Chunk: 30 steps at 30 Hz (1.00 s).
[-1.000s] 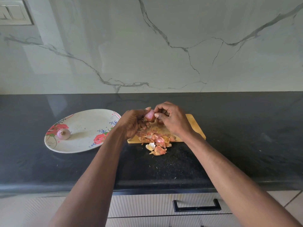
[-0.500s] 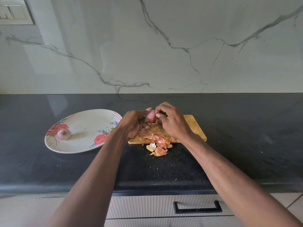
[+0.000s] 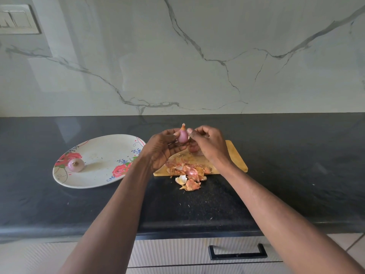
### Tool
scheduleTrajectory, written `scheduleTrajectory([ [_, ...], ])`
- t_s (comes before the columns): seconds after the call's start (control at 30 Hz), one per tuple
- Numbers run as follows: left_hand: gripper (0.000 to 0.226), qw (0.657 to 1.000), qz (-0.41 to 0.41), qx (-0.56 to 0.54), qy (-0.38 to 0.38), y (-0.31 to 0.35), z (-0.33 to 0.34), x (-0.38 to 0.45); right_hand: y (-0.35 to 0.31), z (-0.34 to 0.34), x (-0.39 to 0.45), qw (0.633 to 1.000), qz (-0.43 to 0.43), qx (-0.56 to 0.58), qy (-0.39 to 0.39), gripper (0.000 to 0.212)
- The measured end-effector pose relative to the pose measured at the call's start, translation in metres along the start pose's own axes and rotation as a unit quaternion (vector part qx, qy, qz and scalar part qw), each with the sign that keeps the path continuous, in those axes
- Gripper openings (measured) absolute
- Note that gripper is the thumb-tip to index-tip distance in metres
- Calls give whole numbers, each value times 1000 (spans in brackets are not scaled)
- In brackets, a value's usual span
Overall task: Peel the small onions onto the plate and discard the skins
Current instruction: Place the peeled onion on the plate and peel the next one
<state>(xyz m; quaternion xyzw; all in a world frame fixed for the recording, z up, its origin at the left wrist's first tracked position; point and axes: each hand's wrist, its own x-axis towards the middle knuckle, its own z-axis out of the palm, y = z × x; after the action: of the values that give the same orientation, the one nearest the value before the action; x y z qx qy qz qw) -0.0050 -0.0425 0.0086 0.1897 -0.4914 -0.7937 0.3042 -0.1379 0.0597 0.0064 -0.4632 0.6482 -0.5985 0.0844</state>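
While one peeled onion lay on plate, task stood part done: skins undiscarded on board and counter. Left hand pinched second onion, mostly bare, tip upright. Right hand, fingers curled beside it; grasp unclear. Versus earlier frame: onion lifted higher, more exposed.

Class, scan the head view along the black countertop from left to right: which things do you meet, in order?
Peeled onion on the floral plate → left hand → held onion → right hand → right end of the wooden cutting board.
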Motion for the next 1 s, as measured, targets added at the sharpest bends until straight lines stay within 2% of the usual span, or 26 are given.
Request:
scheduleTrajectory([
  [0.07,19,1000,-1,-1,-1,-1,0,1,-1,0,0,1000,28,12,-3,21],
  [0.2,17,1000,7,2,-1,-2,5,0,-2,1,-1,997,50,58,-9,5],
  [0.3,15,1000,14,-4,5,-2,8,-3,-1,3,0,999,43,27,-13,6],
  [0.5,41,999,1,18,35,-4,3,1,-1,4,2,998,55,26,-4,11],
  [0.7,14,999,5,3,40,-4,0,5,-7,0,2,995,73,73,7,10],
  [1.0,18,999,8,-21,33,-3,4,1,-3,3,1,994,68,87,-5,14],
])
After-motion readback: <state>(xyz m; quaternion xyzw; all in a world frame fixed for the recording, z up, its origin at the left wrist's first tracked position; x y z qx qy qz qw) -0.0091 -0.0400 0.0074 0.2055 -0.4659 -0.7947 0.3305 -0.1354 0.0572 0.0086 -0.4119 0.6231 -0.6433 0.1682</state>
